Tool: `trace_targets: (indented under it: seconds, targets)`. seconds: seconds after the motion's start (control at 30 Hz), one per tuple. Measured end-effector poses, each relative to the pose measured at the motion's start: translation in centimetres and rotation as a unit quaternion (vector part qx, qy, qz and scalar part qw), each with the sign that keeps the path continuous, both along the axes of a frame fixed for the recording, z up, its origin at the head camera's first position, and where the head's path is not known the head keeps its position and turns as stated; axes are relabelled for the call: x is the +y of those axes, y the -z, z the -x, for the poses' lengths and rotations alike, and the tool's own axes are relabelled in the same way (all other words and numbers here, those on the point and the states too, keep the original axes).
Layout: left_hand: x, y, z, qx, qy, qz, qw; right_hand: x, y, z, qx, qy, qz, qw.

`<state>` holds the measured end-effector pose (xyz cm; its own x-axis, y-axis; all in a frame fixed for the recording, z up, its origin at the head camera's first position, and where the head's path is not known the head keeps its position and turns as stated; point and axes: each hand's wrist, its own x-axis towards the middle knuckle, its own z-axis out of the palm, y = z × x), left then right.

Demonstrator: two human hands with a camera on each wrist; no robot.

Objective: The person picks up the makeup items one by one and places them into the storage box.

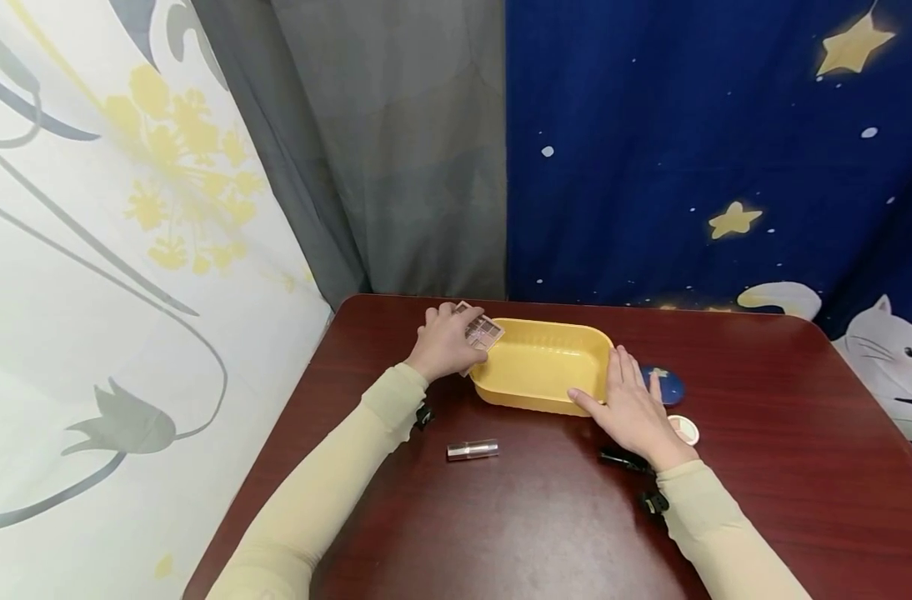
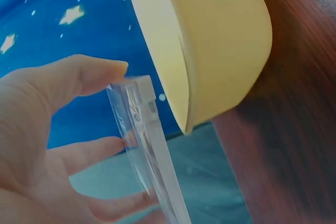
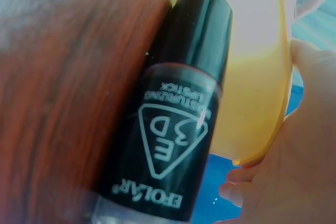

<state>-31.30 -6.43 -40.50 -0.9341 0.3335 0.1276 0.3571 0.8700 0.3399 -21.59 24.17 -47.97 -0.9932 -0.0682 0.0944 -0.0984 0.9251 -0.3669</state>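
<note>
My left hand (image 1: pixel 443 343) pinches a clear-lidded eyeshadow palette (image 1: pixel 486 332) at the left end of a yellow plastic basin (image 1: pixel 531 403). In the left wrist view the palette (image 2: pixel 163 153) is tilted, held by its edges between thumb and fingers, beside the basin's rim (image 2: pixel 184 82). My right hand (image 1: pixel 636 410) rests against the basin's right end, fingers extended along the rim and thumb over the front corner. Below that hand lies a black lipstick tube (image 3: pixel 168 119) with white lettering, which is partly hidden in the head view.
A silver and clear tube (image 1: pixel 473 450) lies on the dark red table (image 1: pixel 546 517) in front of the basin. Right of the right hand are a round blue item (image 1: pixel 668 387) and a small round white-rimmed compact (image 1: pixel 684 430). Curtains (image 1: pixel 613 167) hang behind the table.
</note>
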Motion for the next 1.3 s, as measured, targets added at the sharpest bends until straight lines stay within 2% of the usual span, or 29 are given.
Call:
trace_targets:
  seconds: [0.23, 0.47, 0.6, 0.8, 1.0, 1.1, 1.3]
  targets:
    - [1.5, 0.2, 0.6, 0.001, 0.085, 0.023, 0.9962, 0.0, -0.1, 0.0, 0.001, -0.002, -0.002, 1.000]
    - [2.7, 0.6, 1.2, -0.008, 0.150, 0.072, 0.9860, 0.0, -0.1, -0.1, 0.000, -0.001, -0.003, 1.000]
    - [3.4, 0.5, 1.4, -0.026, 0.188, 0.074, 0.9791, 0.0, -0.2, 0.0, 0.006, 0.003, -0.009, 1.000]
    - [4.3, 0.4, 1.9, -0.065, 0.250, 0.085, 0.9623, -0.1, -0.4, 0.0, -0.003, 0.003, -0.002, 1.000]
    - [5.1, 1.4, 2.4, -0.071, 0.306, 0.119, 0.9419, -0.1, -0.3, -0.3, -0.009, 0.004, -0.002, 1.000]
    - [5.3, 1.7, 2.5, -0.082, 0.322, 0.119, 0.9358, -0.2, -0.2, -0.4, -0.006, 0.005, -0.004, 1.000]
    - [5.5, 1.8, 2.8, -0.129, 0.318, 0.120, 0.9317, -0.3, -0.2, -0.4, 0.005, 0.004, -0.006, 1.000]
